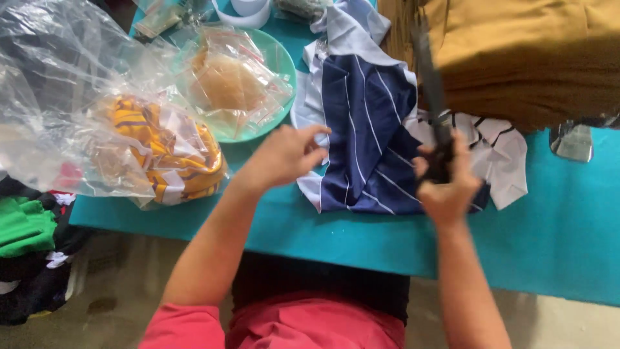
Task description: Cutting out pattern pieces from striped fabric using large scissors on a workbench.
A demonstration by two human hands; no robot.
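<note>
A navy cloth piece with thin white stripes and white edges (365, 129) lies on the teal table (555, 239). My left hand (287, 155) hovers at the cloth's left edge, fingers curled, holding nothing that I can see. My right hand (445, 184) is closed around the handles of large black scissors (429, 84), whose blurred blades point up and away over the cloth's right side. A white striped piece (504, 152) lies beside my right hand.
A green plate (281, 58) holds clear bags of tan material. A clear plastic bag (58, 84) covers orange striped cloth (168, 148) at the left. Mustard fabric (529, 52) is piled at the back right. Green and black clothes (26, 226) sit below the table's left edge.
</note>
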